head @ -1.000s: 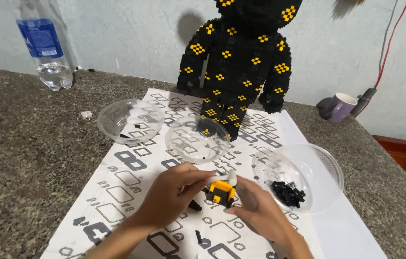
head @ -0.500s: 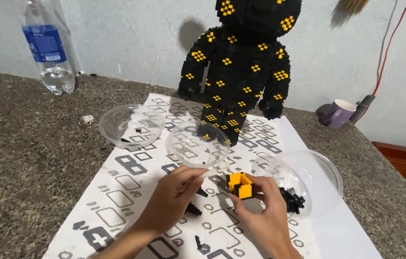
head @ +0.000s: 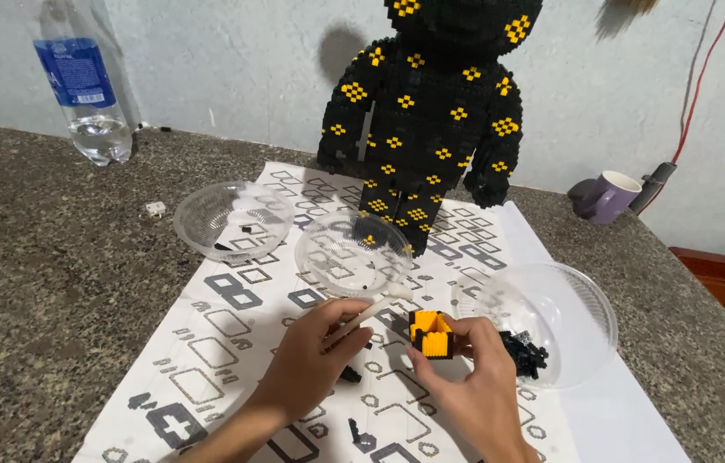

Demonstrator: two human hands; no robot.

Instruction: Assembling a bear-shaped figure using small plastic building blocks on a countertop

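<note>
My right hand point(head: 472, 386) pinches a small yellow and black brick block point(head: 431, 333) just above the patterned paper sheet point(head: 234, 317). To its left, my left hand point(head: 311, 356) holds a thin white stick-like tool point(head: 377, 309) whose tip points toward the block. A tall black figure built of small bricks with yellow diamond patches point(head: 431, 111) stands at the far end of the sheet. A clear bowl point(head: 581, 300) holding several small black bricks point(head: 523, 351) sits right beside my right hand.
Two more clear bowls lie on the sheet, one at the left point(head: 222, 220) with a few tiny pieces, one in the middle point(head: 354, 253). A plastic water bottle point(head: 84, 81) stands far left, a purple mug point(head: 609, 195) far right. The stone counter edge runs along the right.
My right hand has carried the yellow and black block slightly right and lifted it. The left hand has kept the white tool near it. The view has shifted a little.
</note>
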